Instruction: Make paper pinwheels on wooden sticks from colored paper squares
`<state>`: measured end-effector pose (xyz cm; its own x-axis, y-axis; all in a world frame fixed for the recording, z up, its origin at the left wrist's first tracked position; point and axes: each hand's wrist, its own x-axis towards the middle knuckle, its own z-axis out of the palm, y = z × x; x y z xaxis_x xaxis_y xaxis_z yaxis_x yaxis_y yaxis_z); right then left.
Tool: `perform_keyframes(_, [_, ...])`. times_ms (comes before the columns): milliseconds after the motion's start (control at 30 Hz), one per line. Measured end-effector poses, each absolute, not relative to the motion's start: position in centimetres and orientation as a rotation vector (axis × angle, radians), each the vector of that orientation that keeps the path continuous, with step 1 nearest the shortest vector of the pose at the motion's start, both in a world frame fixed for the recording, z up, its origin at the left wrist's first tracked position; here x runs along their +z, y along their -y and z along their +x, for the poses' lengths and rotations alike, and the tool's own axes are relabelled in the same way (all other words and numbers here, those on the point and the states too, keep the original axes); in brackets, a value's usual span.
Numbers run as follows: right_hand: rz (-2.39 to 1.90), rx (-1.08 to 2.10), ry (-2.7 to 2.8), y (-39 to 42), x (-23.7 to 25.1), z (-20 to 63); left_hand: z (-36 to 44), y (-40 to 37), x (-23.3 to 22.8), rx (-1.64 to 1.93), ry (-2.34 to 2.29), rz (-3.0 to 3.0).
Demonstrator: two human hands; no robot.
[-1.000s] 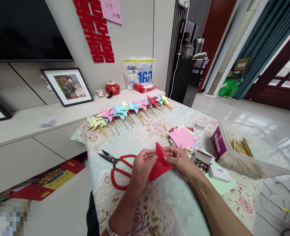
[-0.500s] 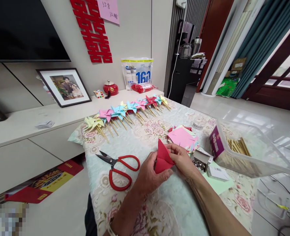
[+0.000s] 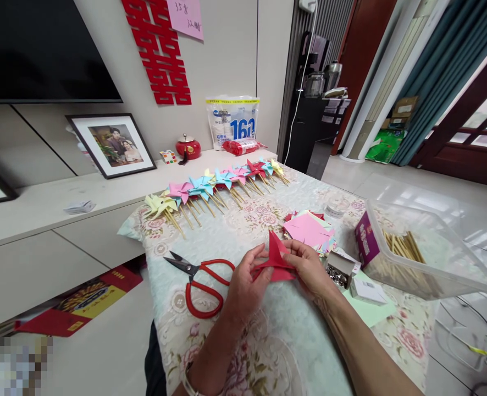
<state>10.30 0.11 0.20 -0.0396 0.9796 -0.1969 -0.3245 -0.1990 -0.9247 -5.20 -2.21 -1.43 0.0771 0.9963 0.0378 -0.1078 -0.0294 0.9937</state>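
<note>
Both of my hands pinch one folded red paper square (image 3: 277,258) above the flowered tablecloth (image 3: 268,341). My left hand (image 3: 245,283) grips its left corner, and my right hand (image 3: 309,267) holds its right side, with one paper point sticking up between them. Red-handled scissors (image 3: 200,278) lie on the cloth just left of my left hand. A stack of coloured paper squares (image 3: 309,231), pink on top, lies just beyond my right hand.
A row of finished paper pinwheels on sticks (image 3: 214,190) lies along the far table edge. To the right are a small open box of metal pins (image 3: 338,269), a purple box (image 3: 367,245) and a clear plastic bin of wooden sticks (image 3: 416,258).
The red paper has gone from a broad folded triangle to a flatter shape with one point raised. My hands shifted slightly on it, staying above the same part of the table.
</note>
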Motion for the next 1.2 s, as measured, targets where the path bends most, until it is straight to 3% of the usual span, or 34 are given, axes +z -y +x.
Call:
perform_keyframes(233, [-1.042,1.580,0.805,0.1,0.6,10.0,-5.6,1.7,-1.2,1.286,-1.144,0.972])
perform_keyframes(667, [-0.933,1.712,0.745,0.6,0.9,9.7,-5.1,1.8,-0.7,1.295,-0.846,0.531])
perform_keyframes(933, [-1.037,1.537,0.838,0.0,0.1,10.1,-5.6,2.2,-1.0,1.059,-0.899,0.803])
perform_keyframes(1200, [-1.244,1.213,1.295,0.1,0.2,10.9,-5.8,2.1,-0.6,1.187,-1.025,0.955])
